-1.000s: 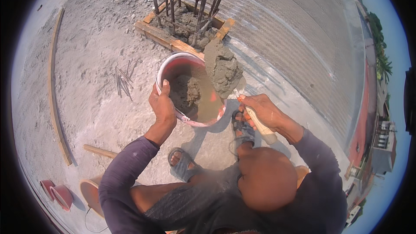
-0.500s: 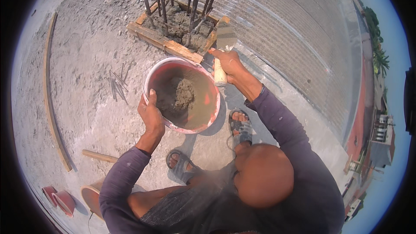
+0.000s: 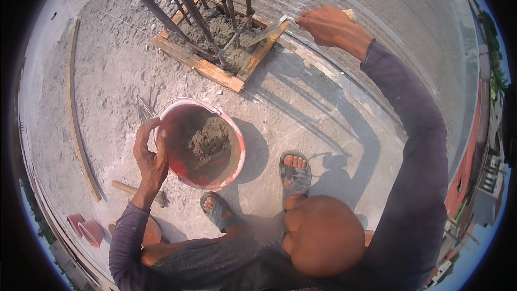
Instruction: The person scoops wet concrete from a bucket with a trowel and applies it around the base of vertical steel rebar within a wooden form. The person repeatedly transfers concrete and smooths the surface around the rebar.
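My right hand (image 3: 333,26) is closed round the handle of a trowel (image 3: 271,33). The trowel's grey blade reaches over the near right corner of a wooden form (image 3: 215,71), at the wet concrete (image 3: 219,28) inside it. Several steel reinforcing bars (image 3: 192,13) rise out of that concrete. My left hand (image 3: 151,156) grips the left rim of a red and white bucket (image 3: 240,153), which tilts slightly. A heap of wet mortar (image 3: 209,137) lies in the bucket, with thinner grey slurry around it.
A long wooden strip (image 3: 75,113) lies at the left. Thin metal rods (image 3: 144,109) lie beside the bucket, and a short stick (image 3: 125,187) lies near my left forearm. Two reddish buckets (image 3: 90,233) stand at the lower left. Corrugated roofing (image 3: 398,43) borders the slab's right edge.
My right hand has moved up and right with the trowel, bringing its blade to the form's corner. The bucket, still held by my left hand, has shifted down and left, away from the form.
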Motion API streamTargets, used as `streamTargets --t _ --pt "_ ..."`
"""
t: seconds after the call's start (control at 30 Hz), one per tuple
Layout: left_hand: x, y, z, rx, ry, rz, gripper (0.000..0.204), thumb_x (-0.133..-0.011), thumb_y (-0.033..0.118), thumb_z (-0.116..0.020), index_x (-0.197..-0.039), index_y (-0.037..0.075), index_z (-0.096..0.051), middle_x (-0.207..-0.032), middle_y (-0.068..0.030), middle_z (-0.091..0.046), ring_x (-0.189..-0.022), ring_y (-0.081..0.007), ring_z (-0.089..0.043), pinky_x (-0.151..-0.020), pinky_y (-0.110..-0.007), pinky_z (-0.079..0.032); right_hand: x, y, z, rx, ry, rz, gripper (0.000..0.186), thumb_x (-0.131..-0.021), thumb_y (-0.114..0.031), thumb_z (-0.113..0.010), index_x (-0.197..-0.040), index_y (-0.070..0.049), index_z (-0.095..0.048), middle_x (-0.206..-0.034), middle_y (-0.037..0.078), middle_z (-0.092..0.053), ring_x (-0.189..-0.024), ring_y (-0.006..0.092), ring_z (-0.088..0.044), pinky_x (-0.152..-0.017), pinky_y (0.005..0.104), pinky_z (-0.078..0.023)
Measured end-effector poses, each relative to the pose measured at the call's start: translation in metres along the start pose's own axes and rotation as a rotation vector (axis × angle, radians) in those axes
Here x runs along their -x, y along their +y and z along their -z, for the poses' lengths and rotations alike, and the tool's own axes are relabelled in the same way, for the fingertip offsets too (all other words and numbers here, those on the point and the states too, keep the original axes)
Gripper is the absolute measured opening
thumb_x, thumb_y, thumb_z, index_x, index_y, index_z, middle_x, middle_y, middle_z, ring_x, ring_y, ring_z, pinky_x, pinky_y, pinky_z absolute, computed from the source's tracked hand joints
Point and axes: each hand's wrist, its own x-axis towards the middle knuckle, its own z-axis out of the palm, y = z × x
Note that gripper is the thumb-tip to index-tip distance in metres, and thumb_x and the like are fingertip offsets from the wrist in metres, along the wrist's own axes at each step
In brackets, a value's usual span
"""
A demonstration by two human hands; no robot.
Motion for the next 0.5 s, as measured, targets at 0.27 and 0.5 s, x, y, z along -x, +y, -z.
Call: streamTargets --t 0.27,0.5 --pt "-0.077 0.124 -0.263 1.14 -0.323 0.87 0.039 -0.103 0.021 -0.06 -0.134 -0.002 -0.056 -0.118 -0.0155 -0.066 -0.099 -0.0248 -0.067 -0.087 -0.036 -0.054 -0.029 0.034 -0.008 -0.03 0.2 0.079 0.01 -0.075 -0.002 -0.071 -0.085 -0.005 -0.072 -0.092 0.011 -0.075 -0.088 0.033 -0.074 -0.07 0.0463 -0.057" --pt "-0.123 0.068 -0.376 1.319 0.097 1.064 0.032 -0.107 0.023 -0.053 -0.133 0.004 -0.052 -0.131 -0.0116 -0.061 -0.104 -0.0264 -0.064 -0.086 -0.041 -0.054 -0.024 0.014 -0.025 -0.127 0.181 0.204 0.01 -0.076 -0.001 -0.069 -0.084 -0.005 -0.073 -0.094 0.01 -0.075 -0.088 0.0344 -0.074 -0.069 0.0441 -0.057"
